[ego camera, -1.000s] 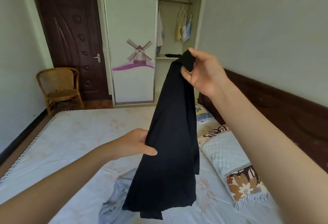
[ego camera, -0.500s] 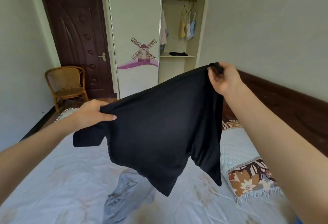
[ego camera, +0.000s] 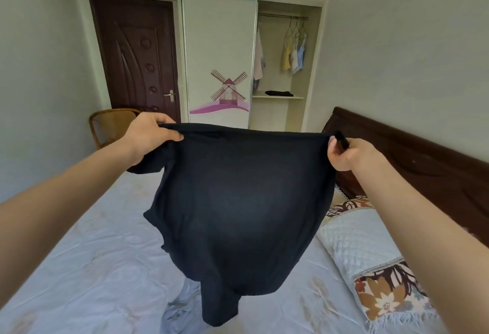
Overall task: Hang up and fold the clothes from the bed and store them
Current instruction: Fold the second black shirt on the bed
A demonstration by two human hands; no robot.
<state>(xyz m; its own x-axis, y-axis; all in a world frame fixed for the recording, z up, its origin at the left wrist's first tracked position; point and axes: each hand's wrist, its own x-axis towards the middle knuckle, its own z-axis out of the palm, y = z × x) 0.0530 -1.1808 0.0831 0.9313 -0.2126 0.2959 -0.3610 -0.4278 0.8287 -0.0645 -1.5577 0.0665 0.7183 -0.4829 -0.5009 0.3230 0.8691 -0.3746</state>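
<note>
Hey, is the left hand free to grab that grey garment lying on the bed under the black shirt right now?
Probably not as things stand. The left hand grips one top corner of the black shirt, held up above the bed, and the shirt hangs in front of the grey garment, covering much of it. It would have to let go first.

Bedroom count: 2 hands, left (ego camera: 149, 136) and right (ego camera: 349, 155). 1 black shirt (ego camera: 238, 214) mid-frame. 1 grey garment (ego camera: 182, 304) near, on 1 bed (ego camera: 79, 267). 1 pillow (ego camera: 370, 254) right. Far: 1 dark door (ego camera: 135, 55) left, 1 chair (ego camera: 111, 124), 1 wardrobe (ego camera: 219, 53) w/ approx. 4 hung items (ego camera: 292, 55), exact no. unclear, plus 1 folded black item (ego camera: 279, 93) on its shelf.
</note>
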